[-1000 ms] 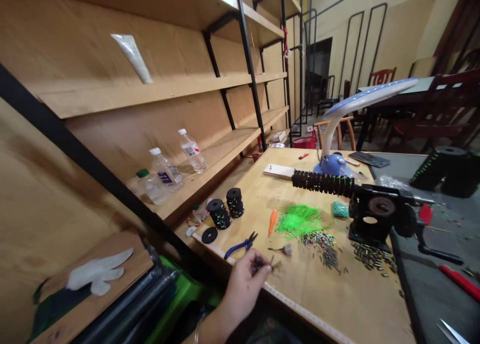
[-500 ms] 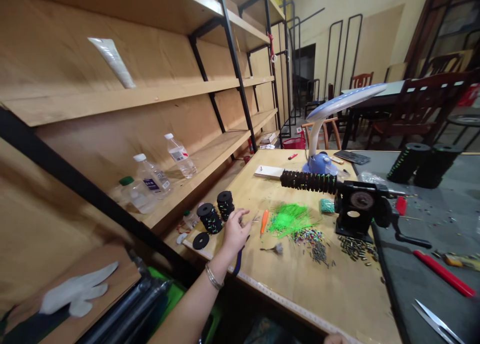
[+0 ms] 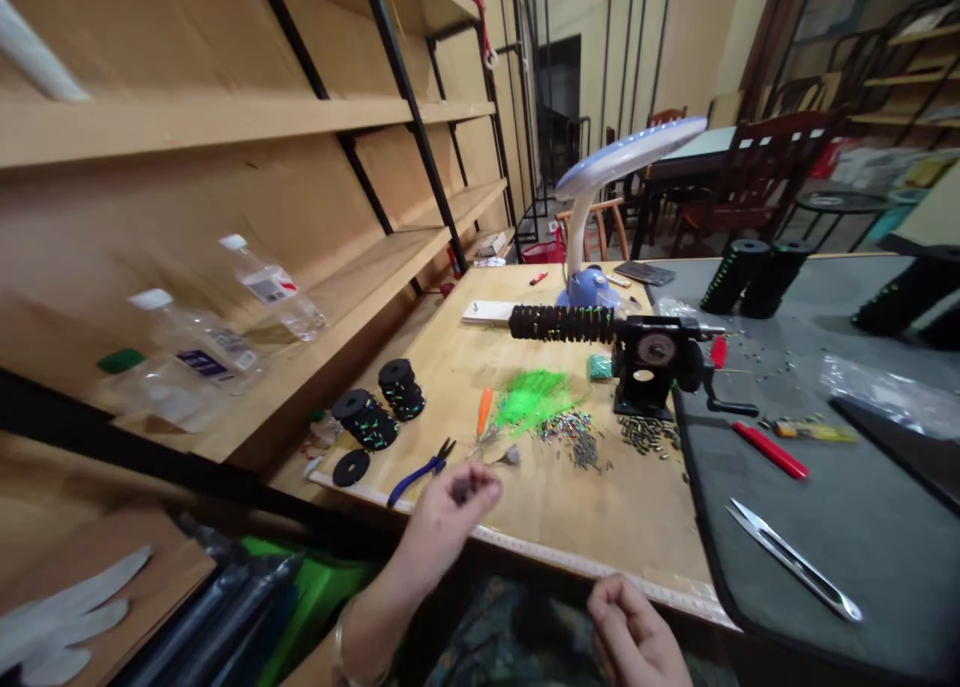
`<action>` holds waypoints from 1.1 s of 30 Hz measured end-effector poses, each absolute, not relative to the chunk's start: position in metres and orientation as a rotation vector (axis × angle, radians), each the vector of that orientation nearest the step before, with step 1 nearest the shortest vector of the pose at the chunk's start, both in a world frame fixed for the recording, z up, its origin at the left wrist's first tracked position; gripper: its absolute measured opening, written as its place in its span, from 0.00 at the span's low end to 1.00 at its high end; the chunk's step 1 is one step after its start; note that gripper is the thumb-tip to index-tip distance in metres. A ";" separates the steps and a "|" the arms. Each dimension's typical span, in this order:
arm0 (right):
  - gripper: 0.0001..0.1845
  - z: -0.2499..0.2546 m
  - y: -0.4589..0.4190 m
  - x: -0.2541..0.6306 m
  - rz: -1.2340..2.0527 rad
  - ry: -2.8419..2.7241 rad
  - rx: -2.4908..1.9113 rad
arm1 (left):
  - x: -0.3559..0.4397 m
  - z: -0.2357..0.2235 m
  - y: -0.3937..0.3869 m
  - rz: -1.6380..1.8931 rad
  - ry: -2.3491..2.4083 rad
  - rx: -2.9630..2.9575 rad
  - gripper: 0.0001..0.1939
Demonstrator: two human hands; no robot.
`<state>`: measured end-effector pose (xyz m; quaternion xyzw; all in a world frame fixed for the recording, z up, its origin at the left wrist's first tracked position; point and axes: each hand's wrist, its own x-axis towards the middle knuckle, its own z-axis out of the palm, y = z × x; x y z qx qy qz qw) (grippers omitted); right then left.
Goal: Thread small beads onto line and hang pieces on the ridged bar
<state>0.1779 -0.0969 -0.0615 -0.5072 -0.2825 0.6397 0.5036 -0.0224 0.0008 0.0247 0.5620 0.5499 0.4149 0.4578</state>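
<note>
My left hand (image 3: 450,512) is over the front edge of the wooden table, fingers curled in toward the thumb. Whatever it may hold is too small to make out. Beside it lie blue-handled pliers (image 3: 421,473) and a small grey tuft (image 3: 512,456). An orange-handled tool (image 3: 484,412) rests just beyond. Low in front of the table edge, my right hand (image 3: 634,632) is closed, thumb against fingers; its contents are hidden. Bright green strands (image 3: 534,399) lie mid-table, with colourful beads (image 3: 566,427), grey pieces (image 3: 586,451) and brassy pieces (image 3: 646,434) nearby.
A black cranked device (image 3: 649,362) holds a wrapped foam roll (image 3: 562,323). Black foam spools (image 3: 365,417) stand at left, a blue lamp (image 3: 589,285) behind. Thread snips (image 3: 795,559) and a red tool (image 3: 770,451) lie on the grey mat (image 3: 780,617). Shelves (image 3: 337,302) with bottles border the left.
My left hand has drawn back from beside the spools toward the front edge, and its fingers have curled in. My right hand has come up into view. The camera has turned right.
</note>
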 end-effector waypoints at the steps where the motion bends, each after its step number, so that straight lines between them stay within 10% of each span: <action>1: 0.28 -0.059 -0.097 0.179 1.545 -0.710 -1.221 | -0.013 0.020 -0.014 0.904 1.298 1.329 0.12; 33: 0.14 -0.036 -0.091 0.173 1.586 -1.209 -1.179 | 0.025 -0.003 -0.060 0.733 1.322 1.357 0.08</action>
